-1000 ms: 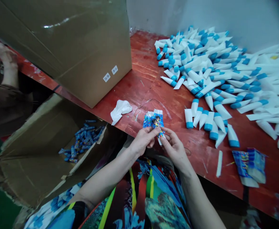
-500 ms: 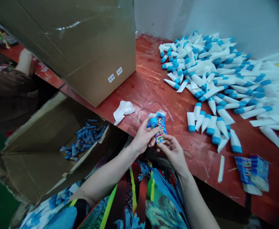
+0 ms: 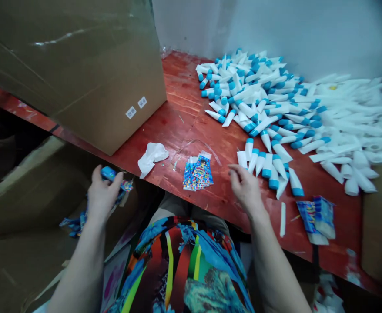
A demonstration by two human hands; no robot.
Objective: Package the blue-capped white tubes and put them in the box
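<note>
From my remote view: white painted wall [image 3: 276, 34] with faint grey smudges, red-stained plywood workbench [image 3: 181, 100] running along it, large cardboard carton [image 3: 112, 121] with two small labels standing on the bench, open carton flaps [image 3: 21, 204] below its edge, dim, even indoor light

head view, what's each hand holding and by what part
The left hand grips a blue packet in its fingertips, which part is unclear; the right hand holds nothing.

One head-worn camera looks forward and down, close above the left hand [image 3: 104, 195] and right hand [image 3: 245, 189], toward the far wall [image 3: 276, 39].
</note>
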